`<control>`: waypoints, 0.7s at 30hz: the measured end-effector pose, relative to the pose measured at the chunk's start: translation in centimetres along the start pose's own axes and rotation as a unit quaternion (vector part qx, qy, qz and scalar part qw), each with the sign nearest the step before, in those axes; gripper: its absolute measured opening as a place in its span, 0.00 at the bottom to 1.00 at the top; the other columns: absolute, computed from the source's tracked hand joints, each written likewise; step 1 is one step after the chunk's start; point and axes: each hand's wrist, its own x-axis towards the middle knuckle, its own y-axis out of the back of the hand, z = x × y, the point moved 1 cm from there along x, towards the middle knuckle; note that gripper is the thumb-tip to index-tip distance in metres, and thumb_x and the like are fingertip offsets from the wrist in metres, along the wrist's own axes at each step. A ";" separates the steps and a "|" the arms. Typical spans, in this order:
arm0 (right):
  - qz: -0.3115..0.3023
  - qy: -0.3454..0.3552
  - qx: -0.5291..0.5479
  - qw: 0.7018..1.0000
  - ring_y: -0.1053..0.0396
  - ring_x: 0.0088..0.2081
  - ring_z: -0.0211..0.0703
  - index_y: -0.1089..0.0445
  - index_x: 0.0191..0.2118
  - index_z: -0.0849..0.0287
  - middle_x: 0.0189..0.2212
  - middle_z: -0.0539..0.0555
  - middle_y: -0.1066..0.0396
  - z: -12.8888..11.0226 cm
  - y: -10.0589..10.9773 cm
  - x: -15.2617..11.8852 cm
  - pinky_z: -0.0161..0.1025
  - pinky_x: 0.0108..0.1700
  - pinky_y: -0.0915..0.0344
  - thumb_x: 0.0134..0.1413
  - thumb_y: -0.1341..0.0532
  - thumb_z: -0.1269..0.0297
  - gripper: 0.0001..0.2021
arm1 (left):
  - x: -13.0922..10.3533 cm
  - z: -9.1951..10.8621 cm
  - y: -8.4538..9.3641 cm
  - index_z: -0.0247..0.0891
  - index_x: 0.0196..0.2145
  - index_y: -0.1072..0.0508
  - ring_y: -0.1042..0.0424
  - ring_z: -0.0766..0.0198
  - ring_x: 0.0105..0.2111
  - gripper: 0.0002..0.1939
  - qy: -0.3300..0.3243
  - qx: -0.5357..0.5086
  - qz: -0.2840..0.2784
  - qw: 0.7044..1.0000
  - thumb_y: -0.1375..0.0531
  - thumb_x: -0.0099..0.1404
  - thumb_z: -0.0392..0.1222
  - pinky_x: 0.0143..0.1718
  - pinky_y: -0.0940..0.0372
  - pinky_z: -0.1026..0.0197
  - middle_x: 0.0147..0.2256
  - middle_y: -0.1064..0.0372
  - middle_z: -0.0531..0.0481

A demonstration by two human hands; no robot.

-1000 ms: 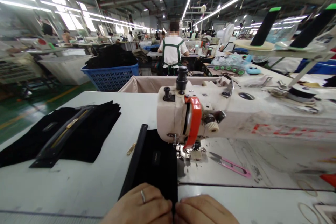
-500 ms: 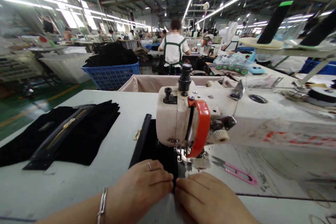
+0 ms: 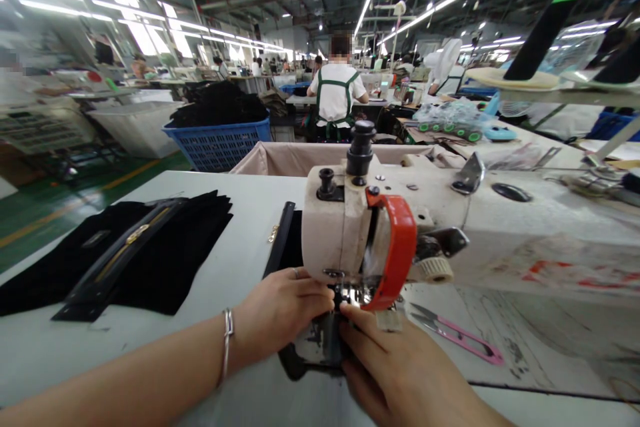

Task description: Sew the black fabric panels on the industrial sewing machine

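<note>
Just in front of the presser foot of a white sewing machine (image 3: pixel 330 233), my left hand (image 3: pixel 280 307) has its fingers closed on the near end of a black fabric panel (image 3: pixel 290 250). My right hand (image 3: pixel 395 353) is closed beside it, its fingertips at the same spot by the needle; the cloth there is mostly hidden. Along the panel's left side runs a dark zipper strip (image 3: pixel 279 240) with a gold zipper pull (image 3: pixel 273 233). A bare metal plate (image 3: pixel 320 340) shows below my fingers. Pink-handled thread snips (image 3: pixel 465 340) lie right of my right hand.
Black pieces with a zipper (image 3: pixel 200 247) are stacked on the left of the white table (image 3: pixel 210 347). Beyond the table stand a fabric-lined bin (image 3: pixel 290 159) and a blue basket (image 3: pixel 220 147) of black cloth. A person (image 3: pixel 336 90) sits ahead, back turned.
Both hands have moved forward to the presser foot, and the black panel has slid away with them under the machine head. The view has shifted slightly.
</note>
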 end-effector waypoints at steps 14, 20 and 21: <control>0.003 -0.023 0.041 0.999 0.32 0.48 0.51 0.30 0.48 0.64 0.46 0.59 0.28 -0.2 0.2 0.0 0.50 0.51 0.31 0.56 0.44 0.72 0.14 | 1.0 -0.7 0.5 0.41 0.38 0.25 0.26 0.62 0.41 0.13 0.008 0.031 0.003 0.999 0.49 0.71 0.34 0.47 0.33 0.60 0.39 0.23 0.52; -0.015 -0.036 0.050 0.998 0.33 0.49 0.51 0.30 0.49 0.63 0.47 0.58 0.29 -0.4 0.2 0.2 0.51 0.53 0.33 0.57 0.44 0.71 0.14 | 1.0 -0.6 0.4 0.41 0.37 0.24 0.26 0.62 0.40 0.13 0.027 0.043 -0.006 0.999 0.49 0.70 0.32 0.45 0.33 0.61 0.37 0.23 0.52; -0.013 -0.036 0.047 0.998 0.33 0.49 0.51 0.30 0.48 0.63 0.47 0.58 0.28 -0.5 0.3 0.2 0.51 0.53 0.33 0.58 0.44 0.71 0.14 | 1.1 -0.4 0.5 0.40 0.35 0.24 0.25 0.61 0.38 0.13 0.034 0.046 -0.008 0.998 0.48 0.69 0.32 0.44 0.32 0.60 0.35 0.23 0.51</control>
